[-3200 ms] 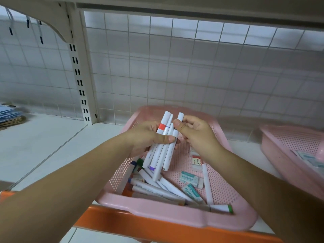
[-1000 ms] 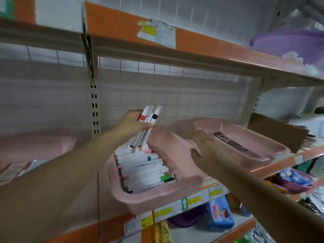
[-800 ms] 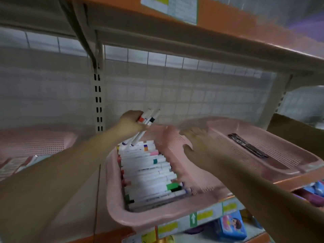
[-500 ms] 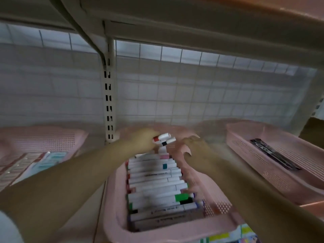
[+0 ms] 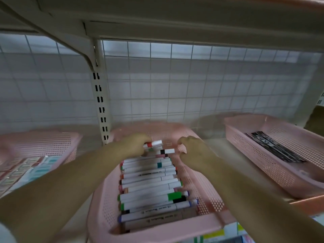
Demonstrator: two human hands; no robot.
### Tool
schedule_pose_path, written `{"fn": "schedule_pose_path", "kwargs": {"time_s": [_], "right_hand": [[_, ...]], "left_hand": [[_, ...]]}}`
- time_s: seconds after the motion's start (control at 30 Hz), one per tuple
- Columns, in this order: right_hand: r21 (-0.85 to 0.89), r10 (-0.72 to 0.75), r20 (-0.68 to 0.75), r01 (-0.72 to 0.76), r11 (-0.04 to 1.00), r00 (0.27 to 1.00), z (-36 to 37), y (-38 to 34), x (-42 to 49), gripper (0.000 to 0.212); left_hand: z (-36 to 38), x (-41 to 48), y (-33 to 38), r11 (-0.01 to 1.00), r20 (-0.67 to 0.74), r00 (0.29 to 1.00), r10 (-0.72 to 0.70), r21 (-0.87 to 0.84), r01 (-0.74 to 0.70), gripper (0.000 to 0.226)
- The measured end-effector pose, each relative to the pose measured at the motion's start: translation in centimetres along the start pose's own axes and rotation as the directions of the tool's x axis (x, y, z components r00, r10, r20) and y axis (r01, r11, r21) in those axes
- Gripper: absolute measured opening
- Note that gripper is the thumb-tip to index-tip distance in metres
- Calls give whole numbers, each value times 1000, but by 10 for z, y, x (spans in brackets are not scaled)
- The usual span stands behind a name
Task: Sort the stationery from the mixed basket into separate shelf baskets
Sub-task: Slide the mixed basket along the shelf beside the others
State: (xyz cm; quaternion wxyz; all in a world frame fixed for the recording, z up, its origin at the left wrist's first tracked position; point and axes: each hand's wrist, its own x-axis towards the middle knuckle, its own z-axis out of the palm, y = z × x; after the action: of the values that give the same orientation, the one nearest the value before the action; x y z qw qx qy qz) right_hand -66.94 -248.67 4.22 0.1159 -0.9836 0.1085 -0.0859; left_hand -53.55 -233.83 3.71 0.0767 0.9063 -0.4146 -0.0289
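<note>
A: What is the left hand (image 5: 135, 145) doing?

B: Its fingers are curled round a bundle of markers (image 5: 155, 143), white barrels lying crosswise. One has a red band near its tip, and a black-capped one sticks out furthest to the right.

A: And the right hand (image 5: 192, 150)?

B: It is just beside the free ends of that bundle, forefinger and thumb bent into an open hook. I cannot tell whether it touches the black-capped tip or pinches anything.

A: Where is the bundle?

B: Low over the far end of the middle basket (image 5: 103, 199), just above the row of markers (image 5: 149, 179) already lying there.

A: How is that row laid?

B: Side by side across the basket floor, from the near wall back towards the hands, with green, teal, black and blue caps showing. The row keeps to the left half, and bare mesh runs along the right wall.

A: What surrounds that basket?

B: It sits at the front edge of the shelf (image 5: 217, 144). A left basket (image 5: 52, 142) holds blurred flat packets (image 5: 35, 165). A right basket (image 5: 245, 148) holds long dark items (image 5: 273, 148) I cannot identify. A wire grid panel (image 5: 192, 85) backs the shelf, with a slotted upright post (image 5: 100, 102) behind the left wrist.
</note>
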Motion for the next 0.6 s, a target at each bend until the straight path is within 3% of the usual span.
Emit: {"fn": "schedule_pose_path", "kwargs": {"time_s": [0.1, 0.23, 0.43, 0.6], "right_hand": [[-40, 4, 22, -3, 999, 1000, -1, -1, -1, 39], [-77, -15, 48, 19, 997, 999, -2, -2, -1, 39], [-105, -41, 71, 49, 993, 997, -2, -4, -2, 37], [-61, -31, 64, 35, 998, 997, -1, -3, -2, 37]], "left_hand": [[2, 0, 0, 998, 32, 999, -14, 66, 12, 37], [1, 2, -4, 991, 69, 996, -55, 124, 46, 23], [-15, 5, 0, 971, 74, 991, -108, 220, 89, 23], [-13, 3, -1, 968, 66, 984, -166, 203, 150, 29]]}}
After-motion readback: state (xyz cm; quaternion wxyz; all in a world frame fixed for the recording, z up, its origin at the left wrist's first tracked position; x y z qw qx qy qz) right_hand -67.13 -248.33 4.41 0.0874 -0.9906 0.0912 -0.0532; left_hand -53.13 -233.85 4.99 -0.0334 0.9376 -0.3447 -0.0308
